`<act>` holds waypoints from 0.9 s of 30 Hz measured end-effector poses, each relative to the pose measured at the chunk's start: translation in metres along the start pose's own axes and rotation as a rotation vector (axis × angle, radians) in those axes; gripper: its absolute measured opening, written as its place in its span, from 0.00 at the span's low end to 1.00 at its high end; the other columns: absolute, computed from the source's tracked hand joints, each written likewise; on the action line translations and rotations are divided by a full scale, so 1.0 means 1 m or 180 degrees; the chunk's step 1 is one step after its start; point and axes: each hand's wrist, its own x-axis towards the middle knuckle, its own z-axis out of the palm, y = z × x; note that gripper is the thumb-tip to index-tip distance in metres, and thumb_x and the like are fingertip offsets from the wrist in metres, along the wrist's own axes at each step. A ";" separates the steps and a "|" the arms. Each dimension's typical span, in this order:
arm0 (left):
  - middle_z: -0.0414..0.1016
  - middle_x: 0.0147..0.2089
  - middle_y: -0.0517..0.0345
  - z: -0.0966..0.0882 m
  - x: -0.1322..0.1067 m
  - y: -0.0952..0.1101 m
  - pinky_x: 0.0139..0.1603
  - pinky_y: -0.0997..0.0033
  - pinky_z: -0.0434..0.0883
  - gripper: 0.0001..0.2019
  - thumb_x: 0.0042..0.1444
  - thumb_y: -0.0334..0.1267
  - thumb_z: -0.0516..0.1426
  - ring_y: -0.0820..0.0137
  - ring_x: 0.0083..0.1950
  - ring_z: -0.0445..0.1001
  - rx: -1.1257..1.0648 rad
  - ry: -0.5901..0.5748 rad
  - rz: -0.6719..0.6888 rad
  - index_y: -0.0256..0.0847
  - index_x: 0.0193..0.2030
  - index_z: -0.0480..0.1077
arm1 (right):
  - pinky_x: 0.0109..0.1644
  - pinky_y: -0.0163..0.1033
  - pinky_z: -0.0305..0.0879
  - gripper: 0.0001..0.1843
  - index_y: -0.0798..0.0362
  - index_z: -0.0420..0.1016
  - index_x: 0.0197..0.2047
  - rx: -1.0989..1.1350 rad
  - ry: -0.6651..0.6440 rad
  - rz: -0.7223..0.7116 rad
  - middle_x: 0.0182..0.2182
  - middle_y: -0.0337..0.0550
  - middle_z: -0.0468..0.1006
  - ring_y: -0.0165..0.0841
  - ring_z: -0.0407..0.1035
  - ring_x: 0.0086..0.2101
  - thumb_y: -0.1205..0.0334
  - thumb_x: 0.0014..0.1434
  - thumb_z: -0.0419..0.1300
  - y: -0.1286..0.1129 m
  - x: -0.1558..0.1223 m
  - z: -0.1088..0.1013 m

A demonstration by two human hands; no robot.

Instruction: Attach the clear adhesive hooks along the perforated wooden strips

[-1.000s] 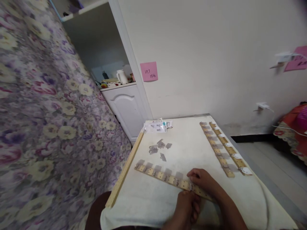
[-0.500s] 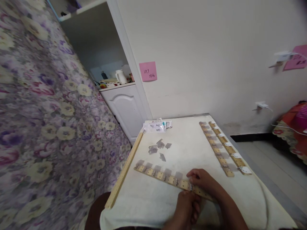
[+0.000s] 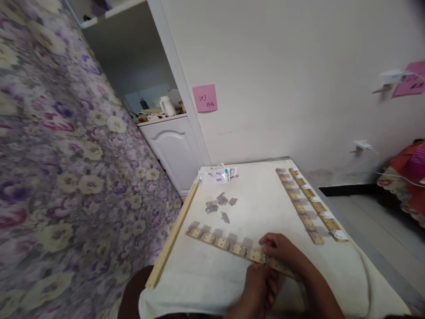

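A long wooden strip (image 3: 229, 244) with small metal hinges fixed along it lies slantwise on the white table (image 3: 265, 208). My right hand (image 3: 282, 250) rests on the strip's near end, fingers curled and pinching at a metal piece on it. My left hand (image 3: 257, 288) sits just below, fingers closed against the strip's edge beside the same spot. What the left fingers hold is hidden.
Several loose metal hinges (image 3: 219, 204) lie mid-table, with a plastic packet (image 3: 215, 176) at the far edge. Two more wooden strips (image 3: 307, 206) lie at the right. Another wooden strip (image 3: 172, 237) runs along the left edge. A flowered bedcover (image 3: 66, 168) is at the left, a white cabinet (image 3: 174, 148) behind.
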 end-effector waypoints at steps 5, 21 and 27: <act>0.60 0.10 0.64 0.000 -0.001 0.001 0.13 0.76 0.40 0.10 0.48 0.41 0.50 0.80 0.08 0.50 -0.0019 -0.0004 0.0026 0.38 0.23 0.66 | 0.31 0.33 0.59 0.14 0.56 0.76 0.38 0.0135 -0.0062 0.0025 0.22 0.35 0.72 0.29 0.65 0.26 0.63 0.45 0.60 0.000 -0.001 -0.001; 0.60 0.10 0.64 0.000 0.000 0.001 0.12 0.76 0.42 0.10 0.49 0.37 0.48 0.78 0.08 0.51 0.0022 0.0054 -0.0040 0.38 0.22 0.67 | 0.32 0.33 0.59 0.16 0.54 0.74 0.36 -0.0131 0.0041 0.0214 0.25 0.35 0.73 0.29 0.66 0.27 0.68 0.40 0.61 0.008 0.003 0.004; 0.60 0.09 0.64 -0.001 -0.001 0.000 0.12 0.76 0.43 0.11 0.50 0.40 0.49 0.79 0.08 0.52 0.0021 0.0047 0.0015 0.38 0.22 0.66 | 0.33 0.33 0.60 0.16 0.54 0.74 0.37 -0.0127 0.0018 0.0228 0.27 0.36 0.74 0.29 0.67 0.29 0.68 0.40 0.61 0.008 0.003 0.004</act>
